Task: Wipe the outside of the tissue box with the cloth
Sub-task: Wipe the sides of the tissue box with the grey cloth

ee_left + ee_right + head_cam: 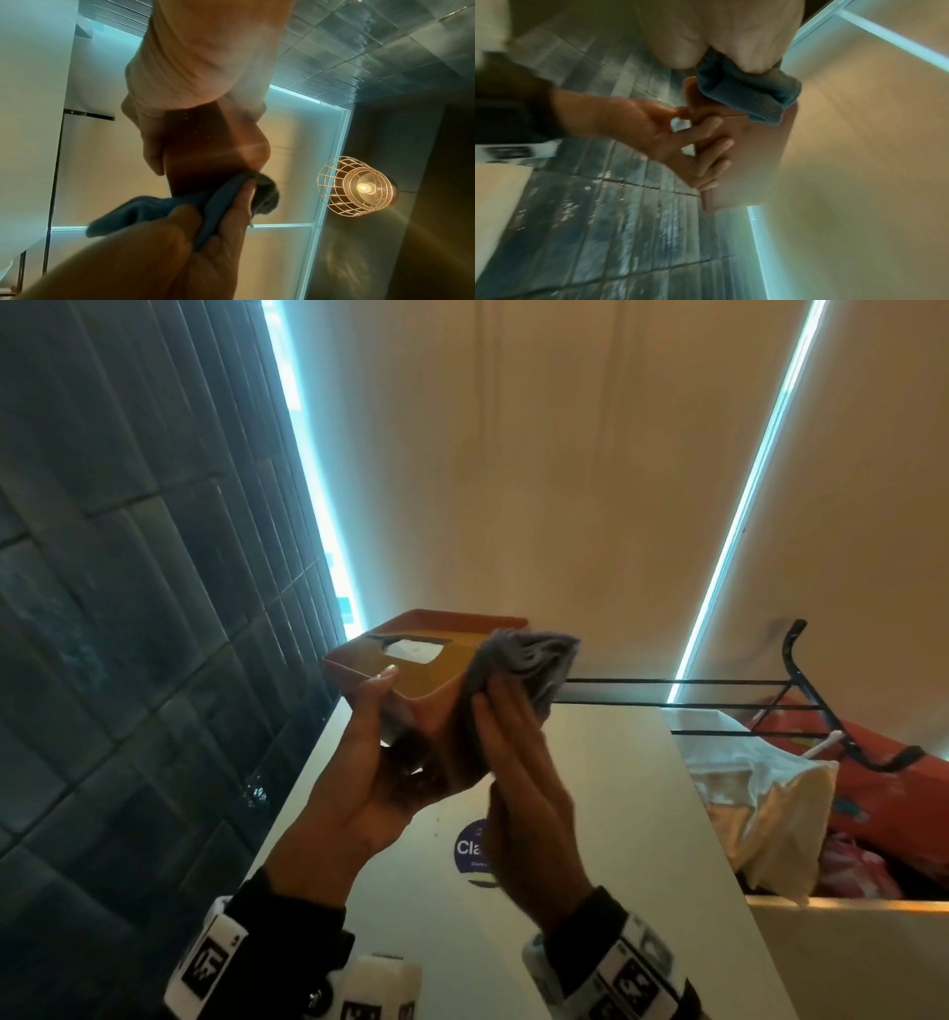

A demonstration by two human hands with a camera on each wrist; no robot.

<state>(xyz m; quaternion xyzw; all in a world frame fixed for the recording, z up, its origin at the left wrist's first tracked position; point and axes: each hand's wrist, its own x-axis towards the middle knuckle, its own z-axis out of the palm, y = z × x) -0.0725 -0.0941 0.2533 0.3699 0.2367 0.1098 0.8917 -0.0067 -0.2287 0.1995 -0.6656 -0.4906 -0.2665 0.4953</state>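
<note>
An orange-brown tissue box (411, 660) with a white tissue showing in its slot is held up in the air. My left hand (369, 757) grips it from below, thumb on the top face. In the right wrist view the left hand (654, 130) has its fingers curled round the box (752, 158). My right hand (518, 762) holds a bunched grey-blue cloth (524, 665) against the box's right end. In the left wrist view the right hand (180, 243) pinches the cloth (159, 209) against the box (205, 146).
Below the hands lies a white surface (590, 814) with a round purple sticker (470, 850). A black wire rack (744, 706) and bundled white and red fabric (770, 798) sit to the right. A dark tiled wall (128, 608) is on the left. A lit wire-cage lamp (357, 186) hangs nearby.
</note>
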